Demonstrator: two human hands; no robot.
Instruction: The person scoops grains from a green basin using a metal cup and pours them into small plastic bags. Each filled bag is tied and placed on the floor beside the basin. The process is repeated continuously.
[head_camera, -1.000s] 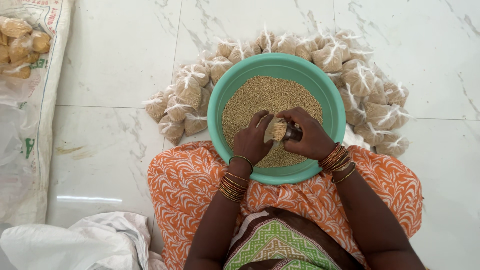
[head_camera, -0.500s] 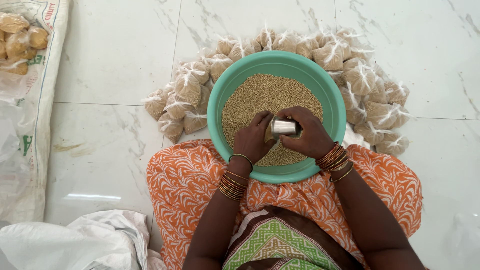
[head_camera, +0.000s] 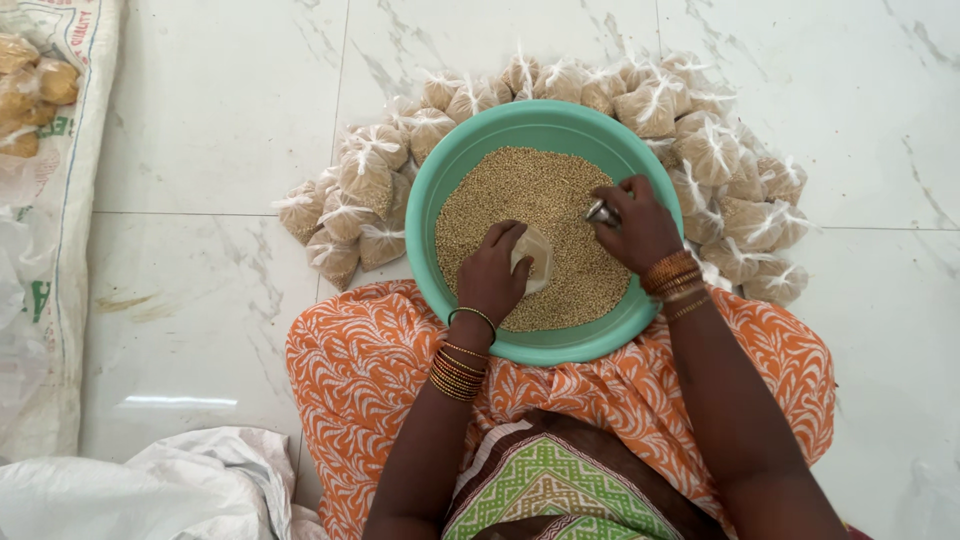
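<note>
In the green basin (head_camera: 455, 170) resting against my lap, the small clear plastic bag (head_camera: 536, 256) sits on the grain (head_camera: 520, 200), near the basin's middle. My left hand (head_camera: 492, 275) is curled around the bag, holding its mouth up. My right hand (head_camera: 635, 225) is closed around a small metal cup (head_camera: 600, 212) toward the basin's right side, low over the grain. I judge this the scooping step of filling one bag; the next move calls for bringing a level cupful across to the bag's mouth without spilling. Beyond the basin's far rim, tied filled bags (head_camera: 650, 105) ring it on the marble floor (head_camera: 200, 150).
</note>
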